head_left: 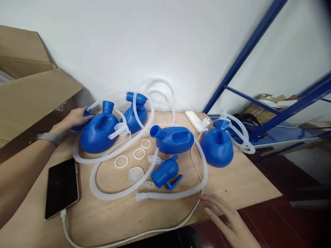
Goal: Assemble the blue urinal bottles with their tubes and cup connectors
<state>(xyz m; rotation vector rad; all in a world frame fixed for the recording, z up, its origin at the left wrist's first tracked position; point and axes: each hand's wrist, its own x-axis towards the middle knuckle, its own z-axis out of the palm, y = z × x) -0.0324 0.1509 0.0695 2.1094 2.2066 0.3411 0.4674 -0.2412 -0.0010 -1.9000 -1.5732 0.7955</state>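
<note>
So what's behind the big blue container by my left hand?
Behind the big blue container a second blue container stands by the wall, clear tubing looping over it. Your left hand touches a blue part, mostly covered by hand and container.

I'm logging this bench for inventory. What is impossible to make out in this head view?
Head view: what the left hand touches; the leftmost round blue plastic bottle hides all but a blue sliver.
Head view: the arm behind the right hand, cut off by the bottom edge.
Head view: the flat black tablet screen, dark, nothing readable.
</note>
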